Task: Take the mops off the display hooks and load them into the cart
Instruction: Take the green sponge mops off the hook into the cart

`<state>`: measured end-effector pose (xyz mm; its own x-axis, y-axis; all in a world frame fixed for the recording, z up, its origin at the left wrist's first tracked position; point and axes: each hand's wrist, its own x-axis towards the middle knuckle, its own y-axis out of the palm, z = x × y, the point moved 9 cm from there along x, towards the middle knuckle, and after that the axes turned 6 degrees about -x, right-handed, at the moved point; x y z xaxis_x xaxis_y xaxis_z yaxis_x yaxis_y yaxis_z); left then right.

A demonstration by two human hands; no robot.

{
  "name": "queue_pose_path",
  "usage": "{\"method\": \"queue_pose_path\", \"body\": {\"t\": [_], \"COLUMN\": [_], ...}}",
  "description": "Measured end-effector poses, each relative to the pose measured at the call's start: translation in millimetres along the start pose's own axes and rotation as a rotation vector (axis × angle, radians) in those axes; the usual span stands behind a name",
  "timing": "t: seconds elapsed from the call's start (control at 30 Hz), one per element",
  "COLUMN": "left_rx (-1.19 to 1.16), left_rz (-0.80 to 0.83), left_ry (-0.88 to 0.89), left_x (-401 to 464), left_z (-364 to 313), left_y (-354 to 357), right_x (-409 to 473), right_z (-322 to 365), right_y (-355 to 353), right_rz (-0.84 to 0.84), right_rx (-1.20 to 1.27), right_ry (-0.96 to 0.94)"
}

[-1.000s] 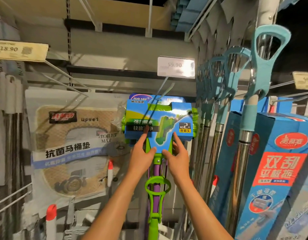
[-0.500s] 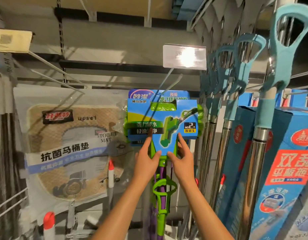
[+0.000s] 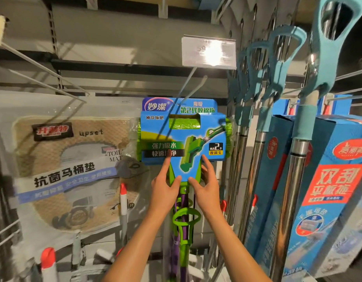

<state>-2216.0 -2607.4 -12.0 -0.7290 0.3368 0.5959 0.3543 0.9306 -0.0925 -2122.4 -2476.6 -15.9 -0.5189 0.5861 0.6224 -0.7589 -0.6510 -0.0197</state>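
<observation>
A green sponge mop with a blue card wrapper (image 3: pixel 184 137) hangs head-up from a wire display hook (image 3: pixel 188 86) in the middle of the shelf wall. Its green and purple handle (image 3: pixel 183 224) drops down between my forearms. My left hand (image 3: pixel 165 188) holds the lower left of the card, index finger up on the print and thumb on the card's point. My right hand (image 3: pixel 206 186) grips the lower right side, fingers behind the card. A second, similar pack sits behind the front one. No cart is in view.
Packaged toilet seat mats (image 3: pixel 70 169) hang to the left. Teal-handled steel mops (image 3: pixel 282 64) and their blue boxes (image 3: pixel 328 196) crowd the right side. A price tag (image 3: pixel 208 49) sits on the hook's tip above the mop. Red-tipped poles (image 3: pixel 123 200) stand lower left.
My view has drawn closer to the mop and tilted up. Both hands have kept their hold on the card's lower point; the pack still hangs on the hook.
</observation>
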Motion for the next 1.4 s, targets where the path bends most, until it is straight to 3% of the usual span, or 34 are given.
{"method": "queue_pose_path", "body": {"t": [0.97, 1.2, 1.4], "left_rx": [0.149, 0.030, 0.302], "left_rz": [0.075, 0.087, 0.067], "left_ry": [-0.062, -0.089, -0.048], "left_x": [-21, -42, -93], "left_z": [-2, -9, -57], "left_y": [9, 5, -16], "right_x": [-11, -26, -65], "right_z": [-14, 0, 38], "right_y": [0, -12, -46], "right_rz": [0.091, 0.174, 0.157], "right_rx": [-0.174, -0.271, -0.295], "right_ry": [0.051, 0.011, -0.058]}}
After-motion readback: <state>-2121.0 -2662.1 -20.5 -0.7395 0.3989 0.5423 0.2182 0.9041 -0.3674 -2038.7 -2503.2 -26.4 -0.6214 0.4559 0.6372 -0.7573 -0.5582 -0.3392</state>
